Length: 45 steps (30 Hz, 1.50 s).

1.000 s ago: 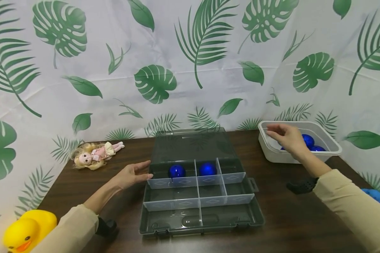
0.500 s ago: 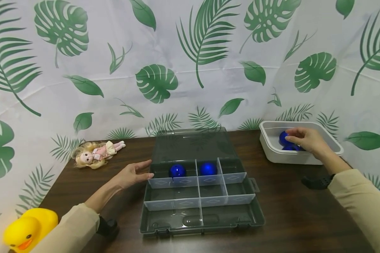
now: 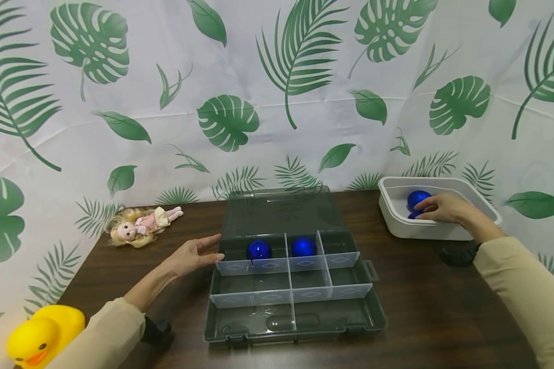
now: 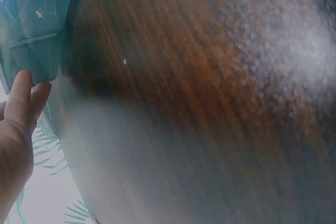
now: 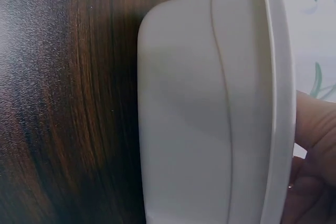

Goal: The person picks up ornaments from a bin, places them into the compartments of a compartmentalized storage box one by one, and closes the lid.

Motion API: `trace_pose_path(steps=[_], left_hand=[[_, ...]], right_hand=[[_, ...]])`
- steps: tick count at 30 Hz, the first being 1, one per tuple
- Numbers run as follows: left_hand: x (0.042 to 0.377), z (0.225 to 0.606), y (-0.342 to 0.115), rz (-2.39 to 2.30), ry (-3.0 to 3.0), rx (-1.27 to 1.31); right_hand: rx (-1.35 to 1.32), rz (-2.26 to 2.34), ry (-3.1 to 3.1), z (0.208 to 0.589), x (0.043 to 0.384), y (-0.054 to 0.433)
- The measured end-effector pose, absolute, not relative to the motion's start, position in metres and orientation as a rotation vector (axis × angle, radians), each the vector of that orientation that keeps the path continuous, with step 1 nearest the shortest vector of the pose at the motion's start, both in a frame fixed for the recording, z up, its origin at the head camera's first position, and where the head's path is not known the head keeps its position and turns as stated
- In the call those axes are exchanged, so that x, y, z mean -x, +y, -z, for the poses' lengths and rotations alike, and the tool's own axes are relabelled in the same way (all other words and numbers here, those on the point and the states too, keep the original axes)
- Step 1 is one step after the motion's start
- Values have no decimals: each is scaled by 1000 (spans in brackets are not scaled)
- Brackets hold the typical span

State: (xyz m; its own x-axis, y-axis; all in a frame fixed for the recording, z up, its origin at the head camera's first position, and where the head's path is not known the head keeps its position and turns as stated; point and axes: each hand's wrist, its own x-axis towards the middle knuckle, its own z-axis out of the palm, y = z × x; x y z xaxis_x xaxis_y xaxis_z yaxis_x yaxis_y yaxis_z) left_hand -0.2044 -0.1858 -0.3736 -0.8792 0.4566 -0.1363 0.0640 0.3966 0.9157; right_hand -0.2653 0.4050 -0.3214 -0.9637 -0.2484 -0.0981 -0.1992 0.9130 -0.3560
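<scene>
In the head view my left hand [image 3: 191,258] rests its extended fingers and thumb at the left side of a dark see-through compartment box [image 3: 249,320]. The left wrist view shows its fingertips [image 4: 22,85] right at the box's edge. Two shiny blue balls, one on the left [image 3: 259,250] and one in the middle [image 3: 303,247], lie in the box's back row. My right hand [image 3: 448,209] reaches into a white plastic tub [image 3: 422,230], fingers and thumb curled round a blue ball [image 3: 414,215] mostly hidden by them. Another blue ball [image 3: 417,199] lies just behind. In the right wrist view the tub wall partly hides the hand.
The box's lid [image 3: 281,212] stands raised at the back. A doll [image 3: 143,227] lies at the back left, and a yellow rubber duck [image 3: 46,333] sits at the front left. Behind the brown table [image 3: 420,318] hangs a leaf-print cloth [image 3: 166,82].
My right hand has moved right and down into the tub, and its fingers have closed round a ball there. The balls in the tub have shifted. The left hand stays at the box.
</scene>
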Motion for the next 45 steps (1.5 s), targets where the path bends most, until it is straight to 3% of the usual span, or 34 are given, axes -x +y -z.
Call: trace_pose_path(steps=[7, 13, 18, 23, 30, 45], left_hand=[[203, 377, -186, -1487, 2285, -424], [203, 375, -186, -1473, 2291, -448], [204, 372, -186, -1473, 2295, -426], [206, 372, -187, -1482, 2295, -418], [206, 375, -187, -1490, 2292, -416], [203, 374, -187, -1472, 2292, -414]], right_hand=[[331, 508, 2925, 324, 266, 401], [115, 946, 2949, 317, 260, 387], [101, 1195, 2960, 297, 250, 355], [259, 1251, 2927, 292, 236, 312], [536, 1254, 2860, 313, 218, 266], [764, 867, 3084, 348, 211, 240]])
